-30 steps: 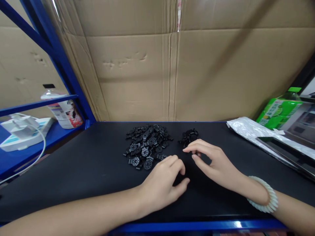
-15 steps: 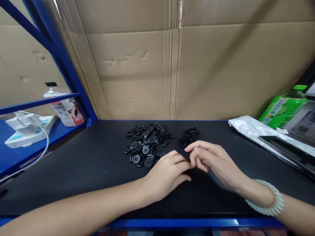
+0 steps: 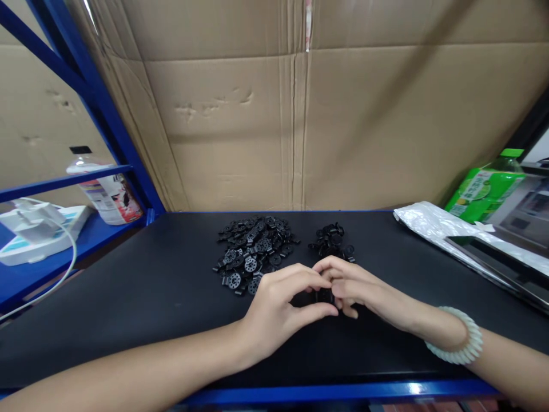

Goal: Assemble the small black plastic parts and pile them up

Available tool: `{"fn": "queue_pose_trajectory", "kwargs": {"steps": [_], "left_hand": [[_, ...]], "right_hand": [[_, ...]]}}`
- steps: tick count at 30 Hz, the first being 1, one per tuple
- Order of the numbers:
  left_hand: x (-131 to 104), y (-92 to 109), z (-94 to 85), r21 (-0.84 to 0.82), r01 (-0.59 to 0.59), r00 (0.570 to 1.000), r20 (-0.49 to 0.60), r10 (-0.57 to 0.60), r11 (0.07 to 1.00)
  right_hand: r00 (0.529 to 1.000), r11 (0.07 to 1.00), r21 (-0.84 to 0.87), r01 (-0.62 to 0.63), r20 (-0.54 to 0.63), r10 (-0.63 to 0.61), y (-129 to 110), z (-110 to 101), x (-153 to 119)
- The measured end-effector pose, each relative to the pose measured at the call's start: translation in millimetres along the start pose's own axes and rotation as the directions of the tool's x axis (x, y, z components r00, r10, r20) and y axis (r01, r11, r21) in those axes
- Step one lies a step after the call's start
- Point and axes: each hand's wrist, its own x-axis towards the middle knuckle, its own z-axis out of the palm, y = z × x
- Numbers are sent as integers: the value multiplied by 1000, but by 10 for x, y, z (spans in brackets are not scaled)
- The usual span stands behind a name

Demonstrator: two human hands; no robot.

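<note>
Between the fingertips of both hands is a small round black plastic part (image 3: 325, 296), partly covered by the fingers. My left hand (image 3: 289, 303) pinches it from the left, thumb below and fingers above. From the right, the bent fingers of my right hand (image 3: 349, 286) close on the same part. Just beyond the left hand lies a large pile of black plastic pieces (image 3: 253, 249) with round, holed discs and short tabs. A smaller pile of black pieces (image 3: 330, 239) sits behind the right hand.
The black table top (image 3: 150, 303) ends at a blue front edge (image 3: 343, 392). On the right lie a silver bubble bag (image 3: 422, 220), a dark flat device (image 3: 489, 263) and a green-labelled bottle (image 3: 484, 191). Left stand a power strip (image 3: 47, 234) and another bottle (image 3: 107, 194). Cardboard (image 3: 231, 131) rises behind.
The left thumb and fingers have spread wider, and a black part now shows between the hands. The right fingers have come down onto it. The view has shifted slightly.
</note>
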Motion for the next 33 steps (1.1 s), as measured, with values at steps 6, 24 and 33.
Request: {"fn": "queue_pose_trajectory", "kwargs": {"steps": [6, 24, 33], "left_hand": [[-22, 13, 23, -28, -4, 1000, 7, 4, 1000], [-14, 3, 111, 43, -13, 999, 34, 11, 999], [70, -28, 18, -266, 283, 959, 97, -266, 922]], "right_hand": [[984, 998, 35, 48, 172, -54, -27, 20, 3], [992, 994, 107, -31, 122, 18, 20, 171, -22], [965, 915, 387, -118, 261, 14, 40, 42, 62]]}}
